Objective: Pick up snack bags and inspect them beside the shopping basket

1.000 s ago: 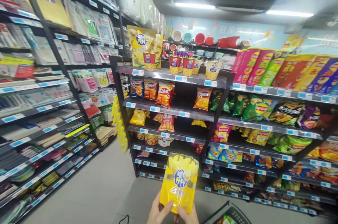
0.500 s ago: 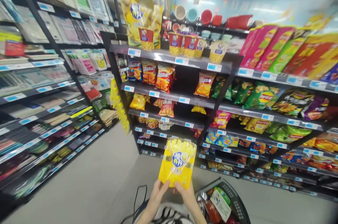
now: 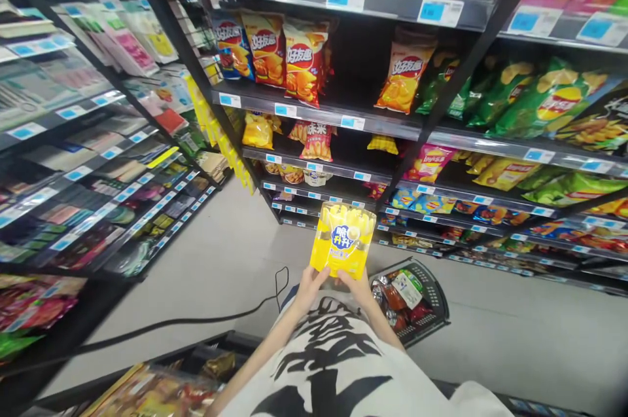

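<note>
Both of my hands grip a yellow snack bag (image 3: 342, 241) by its lower corners, in front of my body. My left hand (image 3: 314, 284) is closed on the lower left corner, thumb on the front. The lower right corner is pinched by my right hand (image 3: 356, 285), also with the thumb on the front; the other fingers are mostly hidden behind the bag. The bag is held upright, its printed front toward me. Beside my right forearm, a dark shopping basket (image 3: 438, 299) on the floor holds several packaged goods.
A snack shelf (image 3: 314, 119) with chip bags (image 3: 305, 63) and price tags stands ahead. Shelves of flat packages (image 3: 98, 168) run along the left. A black cable (image 3: 196, 321) crosses the grey floor. Close behind me at lower left is another display with packages (image 3: 152, 394).
The view has tilted downward, so shelves, bag and basket appear higher and more of my shirt shows. Both hands keep hold of the snack bag.
</note>
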Action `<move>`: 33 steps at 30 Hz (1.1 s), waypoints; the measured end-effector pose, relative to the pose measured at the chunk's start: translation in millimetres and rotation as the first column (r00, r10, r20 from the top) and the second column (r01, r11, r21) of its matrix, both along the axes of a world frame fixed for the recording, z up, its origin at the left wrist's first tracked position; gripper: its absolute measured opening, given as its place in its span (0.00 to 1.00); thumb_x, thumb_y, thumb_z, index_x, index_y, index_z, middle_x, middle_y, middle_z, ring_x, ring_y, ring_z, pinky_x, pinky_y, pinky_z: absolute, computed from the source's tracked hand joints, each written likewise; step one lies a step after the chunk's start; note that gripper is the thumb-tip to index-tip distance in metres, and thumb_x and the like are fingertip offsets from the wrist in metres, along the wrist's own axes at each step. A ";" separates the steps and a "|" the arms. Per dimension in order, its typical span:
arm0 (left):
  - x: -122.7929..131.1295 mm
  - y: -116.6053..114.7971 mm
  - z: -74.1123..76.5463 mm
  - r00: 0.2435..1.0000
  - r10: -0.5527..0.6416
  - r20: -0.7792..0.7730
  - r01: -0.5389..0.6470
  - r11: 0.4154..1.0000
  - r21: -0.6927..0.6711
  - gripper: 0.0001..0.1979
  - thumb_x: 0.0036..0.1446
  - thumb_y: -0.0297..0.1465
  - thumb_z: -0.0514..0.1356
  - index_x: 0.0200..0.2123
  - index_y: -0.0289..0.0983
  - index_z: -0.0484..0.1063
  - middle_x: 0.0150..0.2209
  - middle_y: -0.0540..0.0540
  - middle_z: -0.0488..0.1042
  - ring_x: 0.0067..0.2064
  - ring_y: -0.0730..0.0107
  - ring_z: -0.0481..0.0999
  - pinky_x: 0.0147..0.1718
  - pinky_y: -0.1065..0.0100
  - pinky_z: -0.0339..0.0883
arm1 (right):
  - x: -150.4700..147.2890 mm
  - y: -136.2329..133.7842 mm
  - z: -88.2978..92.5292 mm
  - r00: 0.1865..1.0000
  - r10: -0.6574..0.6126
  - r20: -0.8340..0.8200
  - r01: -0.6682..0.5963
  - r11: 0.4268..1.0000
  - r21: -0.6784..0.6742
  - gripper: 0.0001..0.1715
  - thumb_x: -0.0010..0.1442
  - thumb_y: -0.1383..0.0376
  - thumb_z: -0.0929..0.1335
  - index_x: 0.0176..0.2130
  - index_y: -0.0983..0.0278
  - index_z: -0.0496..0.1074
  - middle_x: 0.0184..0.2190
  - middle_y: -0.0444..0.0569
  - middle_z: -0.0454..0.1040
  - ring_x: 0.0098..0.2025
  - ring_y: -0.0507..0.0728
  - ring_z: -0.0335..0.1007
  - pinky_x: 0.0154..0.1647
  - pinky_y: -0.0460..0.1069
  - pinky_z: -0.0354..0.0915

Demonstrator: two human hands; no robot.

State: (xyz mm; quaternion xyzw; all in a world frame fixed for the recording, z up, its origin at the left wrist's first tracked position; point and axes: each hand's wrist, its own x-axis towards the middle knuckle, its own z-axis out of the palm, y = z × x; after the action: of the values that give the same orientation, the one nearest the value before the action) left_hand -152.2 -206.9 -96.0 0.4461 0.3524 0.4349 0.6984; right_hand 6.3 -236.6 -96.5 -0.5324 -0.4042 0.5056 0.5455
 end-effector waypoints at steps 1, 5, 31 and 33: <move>-0.3 -0.3 0.3 1.000 0.003 0.007 -0.003 1.000 -0.005 0.23 0.59 0.46 0.65 0.46 0.32 0.75 0.47 0.37 0.79 0.49 0.56 0.78 0.51 0.61 0.69 | -0.4 -0.3 1.0 1.000 0.002 -0.002 -0.002 1.000 -0.003 0.22 0.50 0.49 0.76 0.30 0.65 0.76 0.22 0.50 0.76 0.24 0.54 0.72 0.29 0.47 0.70; -0.5 -0.8 3.0 1.000 -0.003 0.000 0.003 1.000 -0.012 0.24 0.58 0.46 0.66 0.48 0.32 0.75 0.48 0.36 0.79 0.48 0.55 0.79 0.49 0.60 0.71 | -2.4 -1.1 8.0 1.000 -0.007 -0.029 0.007 1.000 0.008 0.22 0.51 0.48 0.76 0.31 0.65 0.76 0.23 0.49 0.76 0.24 0.54 0.72 0.29 0.48 0.71; 0.4 0.6 10.3 1.000 0.004 -0.017 -0.004 1.000 -0.017 0.24 0.58 0.47 0.65 0.44 0.31 0.75 0.42 0.38 0.80 0.41 0.58 0.80 0.44 0.60 0.74 | -3.2 3.7 -4.0 0.999 -0.019 -0.025 0.019 1.000 0.007 0.23 0.56 0.49 0.74 0.35 0.67 0.78 0.26 0.51 0.78 0.24 0.54 0.72 0.28 0.49 0.71; 0.7 0.4 7.5 1.000 0.007 0.007 -0.007 0.999 -0.033 0.26 0.58 0.49 0.65 0.46 0.31 0.75 0.42 0.38 0.80 0.43 0.56 0.80 0.45 0.59 0.74 | -3.4 4.0 -3.7 1.000 -0.011 -0.024 0.011 1.000 0.003 0.23 0.56 0.48 0.74 0.34 0.67 0.78 0.24 0.51 0.77 0.23 0.54 0.72 0.28 0.49 0.71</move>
State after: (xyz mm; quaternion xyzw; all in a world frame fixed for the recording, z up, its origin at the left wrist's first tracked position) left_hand -151.5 -206.5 -88.5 0.4319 0.3587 0.4330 0.7052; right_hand 2.9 -232.6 -100.2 -0.5279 -0.3954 0.5082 0.5537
